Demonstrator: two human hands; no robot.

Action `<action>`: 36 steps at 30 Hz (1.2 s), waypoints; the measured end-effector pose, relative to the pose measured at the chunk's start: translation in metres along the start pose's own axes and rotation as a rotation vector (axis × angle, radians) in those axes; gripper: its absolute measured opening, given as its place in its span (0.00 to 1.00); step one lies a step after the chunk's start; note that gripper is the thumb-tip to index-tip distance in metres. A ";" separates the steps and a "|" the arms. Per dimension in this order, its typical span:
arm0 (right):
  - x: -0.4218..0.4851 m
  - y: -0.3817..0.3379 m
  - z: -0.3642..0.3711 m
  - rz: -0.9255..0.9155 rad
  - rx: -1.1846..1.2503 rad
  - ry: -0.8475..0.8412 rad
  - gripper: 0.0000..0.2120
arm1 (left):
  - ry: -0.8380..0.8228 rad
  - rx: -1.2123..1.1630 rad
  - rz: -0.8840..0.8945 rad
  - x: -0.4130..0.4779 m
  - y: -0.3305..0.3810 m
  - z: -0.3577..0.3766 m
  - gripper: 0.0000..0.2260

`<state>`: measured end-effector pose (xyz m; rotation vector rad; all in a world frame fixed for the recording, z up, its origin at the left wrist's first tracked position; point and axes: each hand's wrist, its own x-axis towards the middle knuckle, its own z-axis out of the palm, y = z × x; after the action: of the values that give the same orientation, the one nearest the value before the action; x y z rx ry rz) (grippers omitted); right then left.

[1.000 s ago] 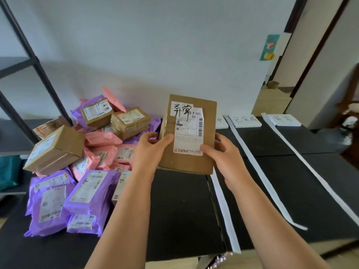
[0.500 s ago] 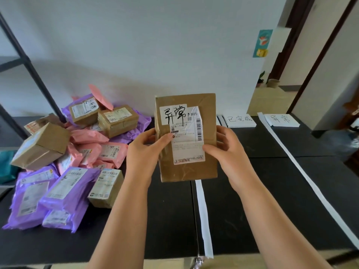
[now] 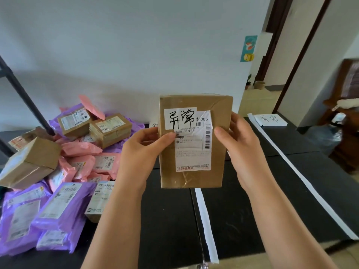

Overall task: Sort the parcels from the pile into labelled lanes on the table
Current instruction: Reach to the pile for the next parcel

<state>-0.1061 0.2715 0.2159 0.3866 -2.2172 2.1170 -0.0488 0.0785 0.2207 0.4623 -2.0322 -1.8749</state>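
I hold a flat brown cardboard parcel [image 3: 219,140] upright above the black table [image 3: 291,191], its white shipping label and a handwritten sticker facing me. My left hand [image 3: 141,152] grips its left edge, thumb across the front. My right hand [image 3: 239,144] grips its right edge, thumb on the label's side. The pile of parcels [image 3: 58,171], purple and pink mailers and brown boxes, lies on the table's left part. White tape strips [image 3: 206,226] mark the lanes. A handwritten lane label [image 3: 270,119] lies at the far right lane's back; the parcel hides the other labels.
A black metal shelf frame [image 3: 25,98] stands at the far left behind the pile. A white wall runs along the table's back. An open doorway [image 3: 260,90] and a brown wooden cabinet [image 3: 347,117] are at the right, with a clear water jug [image 3: 326,136] beside the table.
The parcel has come nearer and stands more upright and square to me. My view has shifted right, so the pile sits further left. Both hands keep the same hold.
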 end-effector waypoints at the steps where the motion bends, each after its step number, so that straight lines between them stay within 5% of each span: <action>1: -0.001 0.000 0.000 0.002 0.010 -0.004 0.21 | 0.006 0.017 0.016 0.000 0.001 -0.001 0.17; 9: -0.006 -0.006 0.005 -0.024 -0.010 -0.005 0.21 | -0.005 0.024 0.056 -0.001 0.006 -0.013 0.18; 22: -0.010 -0.006 0.014 0.068 0.004 -0.050 0.36 | 0.097 -0.128 -0.076 0.005 0.003 -0.008 0.13; 28: -0.009 -0.001 0.015 0.185 0.144 0.110 0.25 | -0.118 -0.110 -0.062 0.004 0.000 -0.001 0.08; 31: -0.006 0.001 0.011 0.263 0.167 0.192 0.21 | -0.265 -0.096 -0.073 0.004 0.000 0.000 0.17; 36: -0.002 -0.001 0.008 0.337 0.141 0.241 0.23 | -0.248 -0.022 -0.077 0.009 0.000 0.003 0.21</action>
<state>-0.1029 0.2635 0.2157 -0.2464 -2.1224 2.3371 -0.0578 0.0773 0.2210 0.3193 -2.1728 -2.0893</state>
